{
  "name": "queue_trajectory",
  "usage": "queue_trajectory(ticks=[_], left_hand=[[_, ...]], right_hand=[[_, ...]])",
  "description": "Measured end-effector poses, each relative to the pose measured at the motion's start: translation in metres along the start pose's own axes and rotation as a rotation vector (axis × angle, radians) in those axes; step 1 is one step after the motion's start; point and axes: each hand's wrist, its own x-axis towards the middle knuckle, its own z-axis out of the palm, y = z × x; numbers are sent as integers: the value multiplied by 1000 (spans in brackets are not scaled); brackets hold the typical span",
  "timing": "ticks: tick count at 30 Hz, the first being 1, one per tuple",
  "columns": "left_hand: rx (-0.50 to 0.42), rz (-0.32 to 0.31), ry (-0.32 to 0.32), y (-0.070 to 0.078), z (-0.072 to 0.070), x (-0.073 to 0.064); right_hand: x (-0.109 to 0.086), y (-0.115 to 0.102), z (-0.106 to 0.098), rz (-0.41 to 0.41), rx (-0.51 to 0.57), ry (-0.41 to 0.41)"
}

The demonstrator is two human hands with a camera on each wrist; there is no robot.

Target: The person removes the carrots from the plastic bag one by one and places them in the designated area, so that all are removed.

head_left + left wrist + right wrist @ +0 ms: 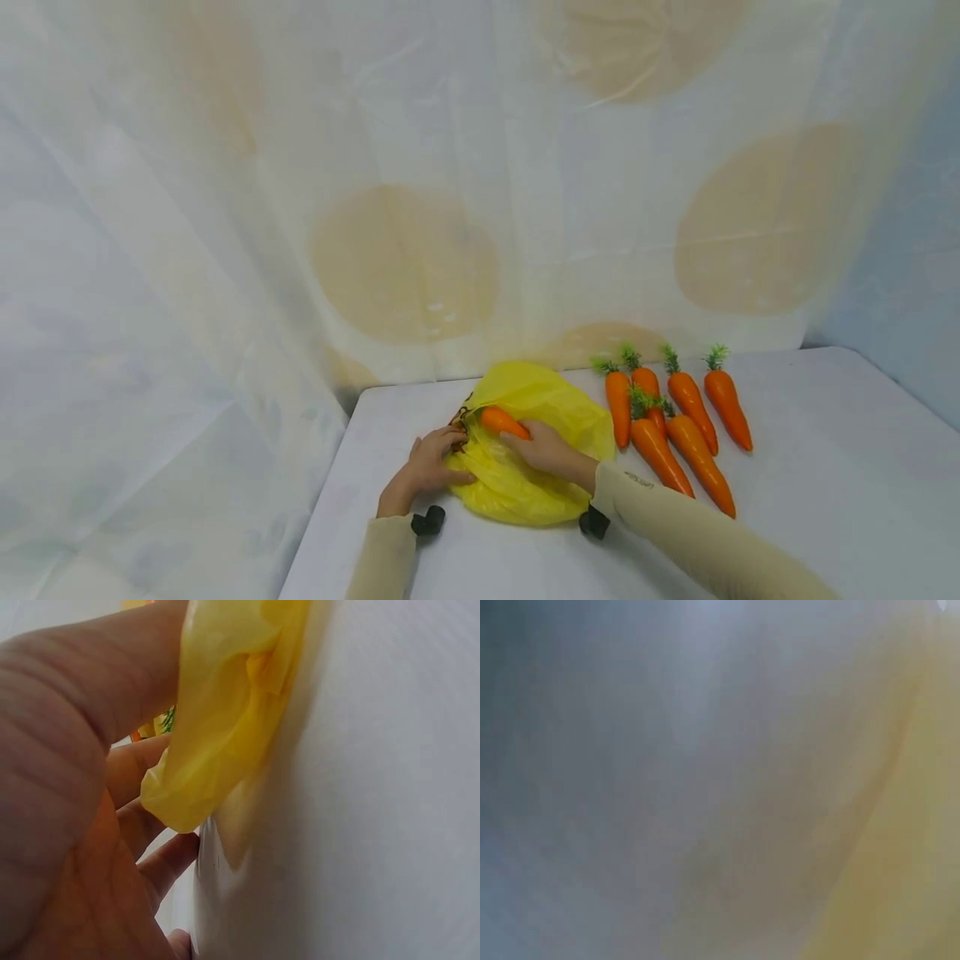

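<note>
On the table lies a crumpled yellow plastic bag (pixel 517 500), its dark drawstring (pixel 462 412) at the left end. My left hand (pixel 430 463) holds the bag's left edge, with yellow plastic (pixel 217 742) between thumb and fingers in the left wrist view. Across the bag reaches my right hand (pixel 551 452), which grips an orange carrot (pixel 501 422) by its narrow end. The carrot's thick end points left to the drawstring edge; its leafy top does not show. Blurred yellow plastic (pixel 900 877) fills the right side of the right wrist view; the hand is not visible there.
Several orange carrots with green tops, among them one at the far right (pixel 727 408) and one nearer (pixel 703 465), lie right of the bag. A patterned curtain (pixel 525 208) hangs behind the white table (pixel 840 467). My right sleeve (pixel 690 525) passes just in front of the carrots.
</note>
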Motion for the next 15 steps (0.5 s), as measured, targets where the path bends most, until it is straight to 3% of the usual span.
queue_trajectory(ticks=[15], left_hand=[[4, -10, 0, 0, 0, 2]], right_hand=[[-29, -9, -22, 12, 75, -134]])
